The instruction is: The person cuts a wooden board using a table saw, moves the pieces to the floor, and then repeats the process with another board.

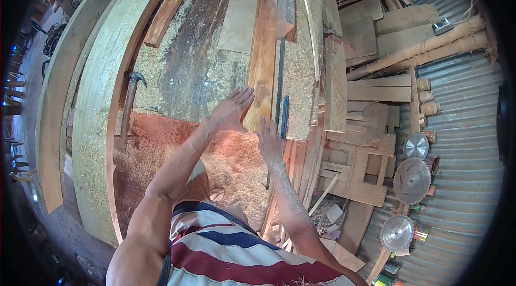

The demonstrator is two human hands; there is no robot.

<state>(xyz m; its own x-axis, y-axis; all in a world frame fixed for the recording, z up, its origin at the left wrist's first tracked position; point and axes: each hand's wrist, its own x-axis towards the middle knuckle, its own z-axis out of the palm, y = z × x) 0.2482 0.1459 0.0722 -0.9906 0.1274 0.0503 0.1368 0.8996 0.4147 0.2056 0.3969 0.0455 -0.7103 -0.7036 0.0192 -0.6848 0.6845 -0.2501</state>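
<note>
A long reddish-brown wooden plank runs away from me on the sawdust-covered bench, its near end between my hands. My left hand lies against the plank's left edge, fingers stretched out over it and thumb apart. At the right corner of the near end, my right hand holds the plank, its index finger extended along the top. Sawdust coats my right forearm. Beside the plank stands a straight wooden guide block, and a blue pen-like object lies just past my right hand.
A claw hammer rests at the left, near a long thick board. Shavings are heaped below my hands. Scrap boards stack up on the right, and several circular saw blades hang along the corrugated metal wall.
</note>
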